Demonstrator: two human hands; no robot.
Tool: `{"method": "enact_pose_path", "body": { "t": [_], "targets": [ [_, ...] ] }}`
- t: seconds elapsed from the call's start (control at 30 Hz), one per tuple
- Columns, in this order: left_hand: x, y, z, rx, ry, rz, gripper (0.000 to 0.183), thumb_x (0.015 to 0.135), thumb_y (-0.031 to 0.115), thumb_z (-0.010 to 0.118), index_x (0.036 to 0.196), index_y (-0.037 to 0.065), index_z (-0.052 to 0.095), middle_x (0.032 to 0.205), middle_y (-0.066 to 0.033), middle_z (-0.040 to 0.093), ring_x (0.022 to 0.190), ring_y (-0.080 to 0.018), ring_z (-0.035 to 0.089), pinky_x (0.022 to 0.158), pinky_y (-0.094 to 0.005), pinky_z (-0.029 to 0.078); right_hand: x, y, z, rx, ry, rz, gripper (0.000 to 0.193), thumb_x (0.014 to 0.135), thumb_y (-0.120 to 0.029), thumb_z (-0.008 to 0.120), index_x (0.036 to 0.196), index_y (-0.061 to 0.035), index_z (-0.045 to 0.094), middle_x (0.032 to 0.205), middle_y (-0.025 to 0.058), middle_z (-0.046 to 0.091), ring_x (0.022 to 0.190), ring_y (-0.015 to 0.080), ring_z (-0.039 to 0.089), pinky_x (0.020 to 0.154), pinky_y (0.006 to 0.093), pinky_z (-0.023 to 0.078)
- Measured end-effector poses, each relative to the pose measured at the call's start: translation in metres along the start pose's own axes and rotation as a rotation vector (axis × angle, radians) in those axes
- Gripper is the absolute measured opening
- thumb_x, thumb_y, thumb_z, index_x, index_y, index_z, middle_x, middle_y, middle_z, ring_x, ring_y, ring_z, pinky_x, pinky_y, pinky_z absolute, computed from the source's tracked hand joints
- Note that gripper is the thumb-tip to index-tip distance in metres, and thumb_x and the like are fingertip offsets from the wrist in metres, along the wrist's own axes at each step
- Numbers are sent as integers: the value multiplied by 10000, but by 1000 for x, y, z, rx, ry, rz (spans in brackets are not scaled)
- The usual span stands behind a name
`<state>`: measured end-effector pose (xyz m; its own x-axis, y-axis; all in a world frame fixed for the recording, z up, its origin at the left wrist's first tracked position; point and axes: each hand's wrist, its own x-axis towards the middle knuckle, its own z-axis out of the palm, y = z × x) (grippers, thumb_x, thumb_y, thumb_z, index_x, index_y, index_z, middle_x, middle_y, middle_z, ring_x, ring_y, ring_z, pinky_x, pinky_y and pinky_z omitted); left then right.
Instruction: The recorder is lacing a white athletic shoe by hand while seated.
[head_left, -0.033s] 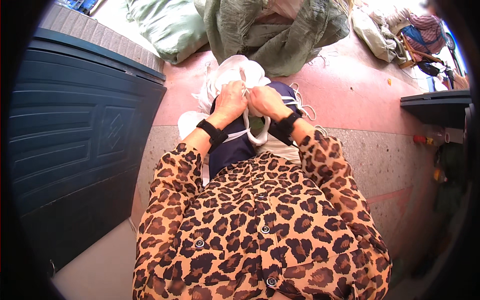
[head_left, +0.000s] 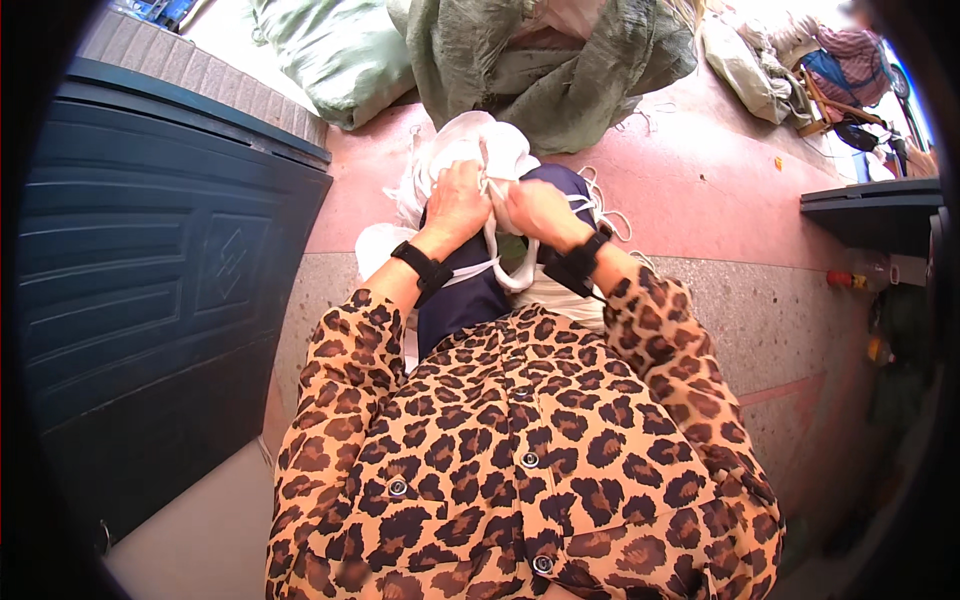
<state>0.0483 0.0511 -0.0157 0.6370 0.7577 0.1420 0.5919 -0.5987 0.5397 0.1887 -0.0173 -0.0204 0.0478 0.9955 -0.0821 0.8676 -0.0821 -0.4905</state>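
Note:
Over my dark-trousered lap (head_left: 460, 318) lies a bunch of white material (head_left: 510, 150), which looks like cloth or soft cord. My left hand (head_left: 459, 205) is closed at its near edge, pinching a white strip (head_left: 492, 188). Close by on the right, my right hand (head_left: 545, 212) has its fingers curled around the same white material; its fingertips are partly hidden and slightly blurred. Below both hands hangs a thick white loop (head_left: 518, 280). Thin white cords (head_left: 600, 203) trail over my right knee. A black band is on each wrist.
Large grey-green sacks (head_left: 560, 95) stand just ahead, with a paler sack (head_left: 335, 60) beside them. A dark blue panelled door (head_left: 150, 240) is close on my left. At far right, a person in a checked top (head_left: 850, 60) sits near more sacks. A bottle (head_left: 870, 275) lies right.
My right hand has shifted slightly right, away from the left hand, opening a small gap where the white strip shows. My left hand has hardly moved.

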Motion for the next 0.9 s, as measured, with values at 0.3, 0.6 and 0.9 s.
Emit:
{"method": "enact_pose_path", "body": {
  "t": [0.3, 0.6, 0.9],
  "targets": [
    [-12, 66, -20, -30, -27, 442, 355, 700, 24, 557, 1054, 54, 541, 1056, -145, 525, 1021, -322, 464, 869, -392, 387, -114, 39, -96, 405, -213, 56, 235, 848, -235, 496, 838, -18, 584, 723, 176, 590, 673, 298, 589, 604, 365, 452],
    [-2, 82, -42, -421, 87, 106, 129, 809, 121, 577, 846, 4, 615, 674, -74, 597, 631, -205, 571, 589, -299, 451, -42, 1, -74, 1255, 134, 259, 212, 898, -197, 461, 907, -15, 569, 717, 4, 560, 625, 74, 468, 563, 241, 389],
    [-8, 82, -48, -716, 5, -201, 197, 868, 132, 539, 955, -36, 598, 746, -20, 605, 682, -52, 542, 627, -182, 432, -29, -24, -60, 1514, 216, 169, 250, 856, -201, 576, 995, 5, 597, 884, 11, 595, 756, 50, 522, 666, 179, 419]
  ]
}}
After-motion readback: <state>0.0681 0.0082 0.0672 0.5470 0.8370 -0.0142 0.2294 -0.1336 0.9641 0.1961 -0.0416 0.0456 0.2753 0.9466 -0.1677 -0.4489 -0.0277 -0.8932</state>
